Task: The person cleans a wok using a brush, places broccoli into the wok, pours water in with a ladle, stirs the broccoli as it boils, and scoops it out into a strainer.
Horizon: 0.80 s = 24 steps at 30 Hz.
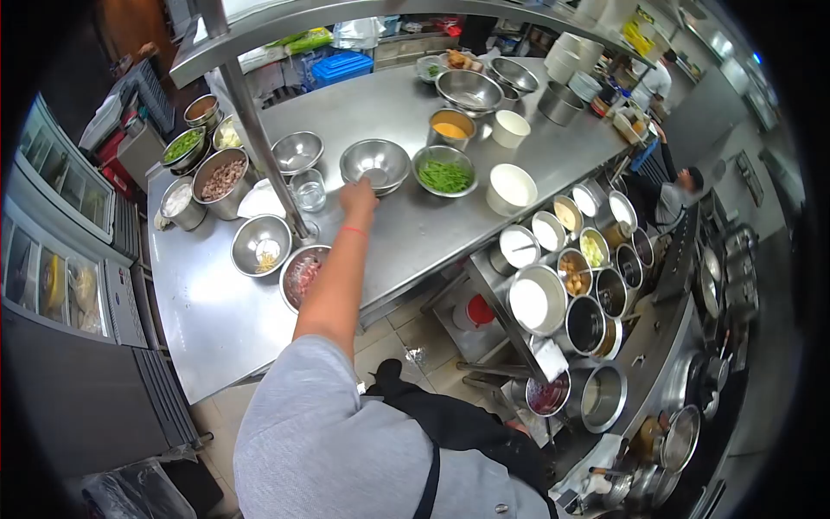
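Observation:
My left hand point(358, 201), with a red band at the wrist, reaches across the steel table and closes on the near rim of an empty-looking metal mixing bowl point(375, 162). Right of it stands a bowl of cut green vegetables point(445, 174). A smaller metal bowl point(297, 153) and a clear container point(309, 190) are to its left. Under my forearm sits a bowl of raw sliced meat point(304, 275), partly covered by the arm. Only a sliver of my right hand point(519, 427) shows low beside my dark apron; its fingers are hidden.
A shelf post point(259, 130) rises from the steel table point(415, 238). Pots of chopped food point(222, 176) crowd the left end. On my right, a cart holds several containers point(538, 298) beside the stove. Two other people point(654, 82) are at the far right.

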Motion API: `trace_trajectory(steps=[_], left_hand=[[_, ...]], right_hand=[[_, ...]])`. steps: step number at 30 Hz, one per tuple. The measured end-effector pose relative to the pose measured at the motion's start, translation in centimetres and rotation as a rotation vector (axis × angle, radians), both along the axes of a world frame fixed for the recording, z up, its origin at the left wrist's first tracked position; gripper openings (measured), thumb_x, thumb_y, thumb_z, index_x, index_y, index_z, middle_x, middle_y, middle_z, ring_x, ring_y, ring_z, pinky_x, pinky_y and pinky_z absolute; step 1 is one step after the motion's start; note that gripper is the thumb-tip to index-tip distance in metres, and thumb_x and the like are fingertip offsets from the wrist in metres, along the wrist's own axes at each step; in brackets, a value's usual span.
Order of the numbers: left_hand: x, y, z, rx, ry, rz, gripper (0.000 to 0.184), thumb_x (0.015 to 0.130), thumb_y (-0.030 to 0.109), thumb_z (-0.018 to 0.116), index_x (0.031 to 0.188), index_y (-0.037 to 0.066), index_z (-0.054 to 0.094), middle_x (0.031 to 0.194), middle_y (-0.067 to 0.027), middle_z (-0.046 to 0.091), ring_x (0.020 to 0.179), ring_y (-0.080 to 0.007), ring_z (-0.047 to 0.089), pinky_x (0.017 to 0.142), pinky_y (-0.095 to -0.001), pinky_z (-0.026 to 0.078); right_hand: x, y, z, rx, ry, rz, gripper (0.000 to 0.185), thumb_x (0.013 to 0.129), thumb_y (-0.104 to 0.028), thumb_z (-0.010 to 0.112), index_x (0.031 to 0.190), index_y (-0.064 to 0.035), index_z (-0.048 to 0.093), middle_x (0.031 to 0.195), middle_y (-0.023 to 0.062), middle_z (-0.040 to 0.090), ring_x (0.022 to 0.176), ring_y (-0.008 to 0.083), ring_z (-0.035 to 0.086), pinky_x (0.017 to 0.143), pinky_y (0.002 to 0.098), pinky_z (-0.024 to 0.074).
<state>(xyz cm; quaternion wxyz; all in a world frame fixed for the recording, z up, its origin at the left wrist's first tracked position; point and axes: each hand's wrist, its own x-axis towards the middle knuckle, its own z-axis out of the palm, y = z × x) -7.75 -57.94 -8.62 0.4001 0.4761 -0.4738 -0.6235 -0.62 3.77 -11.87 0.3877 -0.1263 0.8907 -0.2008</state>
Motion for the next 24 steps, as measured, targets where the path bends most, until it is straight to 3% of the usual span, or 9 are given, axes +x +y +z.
trace_trajectory(steps=[4,6,9,13,15,19,22,24], left_hand=[[-0.8,0.0,-2.0,0.213,-0.033,-0.027,0.033,0.084,0.023,0.060,0.089,-0.010,0.055,0.077,-0.0151,0.059,0.051,-0.0219,0.057,0.041,-0.0322,0.046],[-0.8,0.6,-1.1,0.457,0.114,0.067,0.034,0.084,0.021,0.059,0.090,-0.013,0.055,0.075,-0.0153,0.059,0.051,-0.0224,0.057,0.040,-0.0316,0.045],[-2.4,-2.4,-3.9,0.288,0.182,0.077,0.030,0.084,0.014,0.054,0.097,-0.013,0.054,0.079,-0.0174,0.061,0.052,-0.0228,0.059,0.040,-0.0313,0.046],[-3.1,-5.2,0.4,0.263,0.329,0.118,0.031,0.082,0.005,0.048,0.106,-0.015,0.050,0.091,-0.0217,0.060,0.062,-0.0254,0.063,0.045,-0.0306,0.052],[-4.5,-8.3,1.7,0.238,0.518,0.444,0.029,0.080,0.004,0.047,0.103,-0.013,0.053,0.094,-0.0228,0.059,0.064,-0.0243,0.064,0.047,-0.0299,0.055],[-3.3,-12.8,2.7,0.440,0.655,0.516,0.036,0.087,0.006,0.045,0.116,-0.015,0.042,0.098,-0.0213,0.057,0.068,-0.0272,0.065,0.058,-0.0309,0.060],[-2.6,-12.3,2.4,0.417,0.603,0.505,0.029,0.088,0.008,0.047,0.108,-0.013,0.046,0.096,-0.0191,0.057,0.067,-0.0281,0.065,0.059,-0.0311,0.060],[-0.8,-8.3,1.1,0.113,0.464,0.097,0.028,0.088,0.008,0.054,0.109,-0.008,0.046,0.088,-0.0123,0.055,0.063,-0.0234,0.059,0.061,-0.0325,0.057]], right_hand=[[-1.6,-3.8,0.8,0.048,0.127,-0.052,0.024,0.080,-0.023,0.058,0.087,-0.0002,0.063,0.081,0.0234,0.063,0.085,0.0361,0.063,0.072,0.0404,0.0464],[-2.5,-3.3,-0.5,-0.004,0.008,-0.044,0.027,0.078,-0.025,0.059,0.088,-0.0004,0.063,0.081,0.0239,0.062,0.087,0.0371,0.063,0.072,0.0407,0.0464],[-2.6,-5.3,0.8,0.109,0.100,-0.078,0.028,0.077,-0.026,0.060,0.088,-0.0004,0.063,0.082,0.0247,0.063,0.088,0.0375,0.063,0.074,0.0412,0.0468],[-3.3,-6.6,2.1,0.050,-0.011,-0.019,0.028,0.078,-0.026,0.060,0.089,-0.0001,0.064,0.085,0.0260,0.063,0.090,0.0387,0.063,0.074,0.0420,0.0472],[-4.1,-7.5,1.5,0.054,0.003,0.011,0.028,0.078,-0.026,0.060,0.089,-0.0002,0.064,0.085,0.0259,0.063,0.090,0.0387,0.063,0.074,0.0420,0.0472],[-5.5,-9.0,0.7,0.059,0.043,0.087,0.028,0.078,-0.025,0.060,0.090,-0.0002,0.064,0.086,0.0257,0.063,0.090,0.0386,0.063,0.074,0.0422,0.0473],[-6.4,-9.8,0.3,0.051,0.050,0.127,0.027,0.079,-0.025,0.060,0.090,-0.0002,0.064,0.086,0.0256,0.064,0.090,0.0386,0.063,0.074,0.0423,0.0473],[-6.8,-10.0,0.1,0.043,0.050,0.148,0.027,0.079,-0.024,0.060,0.091,-0.0002,0.064,0.086,0.0255,0.064,0.090,0.0386,0.063,0.074,0.0423,0.0473]])
